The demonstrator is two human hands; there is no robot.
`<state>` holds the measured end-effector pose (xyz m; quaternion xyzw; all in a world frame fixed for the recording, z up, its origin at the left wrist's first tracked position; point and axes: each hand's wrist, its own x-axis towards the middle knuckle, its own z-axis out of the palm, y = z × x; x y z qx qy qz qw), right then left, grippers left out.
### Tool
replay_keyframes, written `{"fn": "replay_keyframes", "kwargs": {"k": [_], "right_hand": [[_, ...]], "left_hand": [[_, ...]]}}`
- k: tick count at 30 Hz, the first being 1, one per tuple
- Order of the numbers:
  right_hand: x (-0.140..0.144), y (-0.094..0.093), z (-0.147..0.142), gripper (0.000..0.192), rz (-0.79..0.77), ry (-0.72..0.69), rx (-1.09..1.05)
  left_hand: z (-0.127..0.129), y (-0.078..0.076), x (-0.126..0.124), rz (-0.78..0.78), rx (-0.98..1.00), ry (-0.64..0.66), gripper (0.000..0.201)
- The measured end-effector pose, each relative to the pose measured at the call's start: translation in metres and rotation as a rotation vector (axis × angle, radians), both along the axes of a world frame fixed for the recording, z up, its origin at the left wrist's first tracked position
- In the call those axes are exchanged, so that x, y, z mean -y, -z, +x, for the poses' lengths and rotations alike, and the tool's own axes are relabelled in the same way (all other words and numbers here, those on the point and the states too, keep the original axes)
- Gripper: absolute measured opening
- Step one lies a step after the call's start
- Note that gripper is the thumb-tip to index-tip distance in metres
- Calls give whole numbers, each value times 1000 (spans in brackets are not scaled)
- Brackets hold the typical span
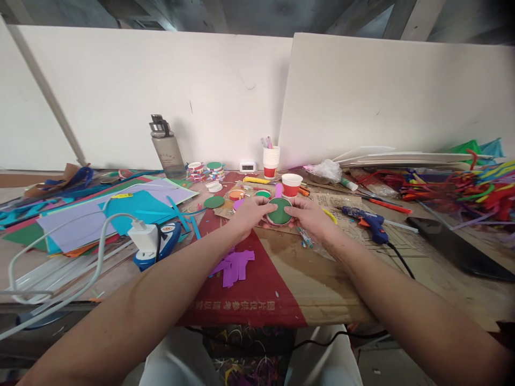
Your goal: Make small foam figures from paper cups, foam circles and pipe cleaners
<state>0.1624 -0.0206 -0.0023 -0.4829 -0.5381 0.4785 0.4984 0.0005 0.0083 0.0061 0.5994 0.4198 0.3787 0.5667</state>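
Between both hands, above the cardboard-covered table, is a round green paper disc (279, 211) with a pale rim and a purple tab (278, 190) sticking up behind it. My left hand (254, 213) pinches its left edge, thumb on the green face. On the opposite edge my right hand (307, 215) grips it the same way; the fingers underneath are partly hidden. Just behind stands a red and white paper cup (292, 185). Left of the hands lie a loose green disc (214, 202) and an orange-topped round piece (236, 195). Purple paper strips (235, 266) lie nearer me.
A glue gun (368, 222) and black tray (462, 249) lie at right, beside colourful pipe cleaners (454, 182). Coloured sheets (132, 209), a charger on a power strip (159, 244) and a bottle (167, 150) are at left. Stacked cups (271, 161) hold pens near a small clock (247, 166).
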Motion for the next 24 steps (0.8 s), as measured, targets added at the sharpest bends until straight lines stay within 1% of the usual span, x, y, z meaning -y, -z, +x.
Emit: {"fn": "replay_keyframes", "kwargs": {"k": [6,9,13,16,19,22,24], "right_hand": [[-4,8,1,23,-26,-15,-2],[-7,12,2,31,-19,-4,0],[-6,9,3,37,-7,42,-2],[-3,4,2,34,-32,83,-18],[0,-1,1,26,-78,100,-43],[2,-5,-1,23,-99,47,-66],[4,-6,-2,21,-89,-11,-78]], "left_hand": [[1,5,-3,8,16,41,32],[1,6,-4,-35,-2,49,35],[3,8,-3,-99,-28,106,33],[4,11,-3,-139,-13,116,31],[4,13,-5,-166,69,72,31],[2,13,-9,-160,198,33,34],[0,13,-12,-134,263,51,36]]}}
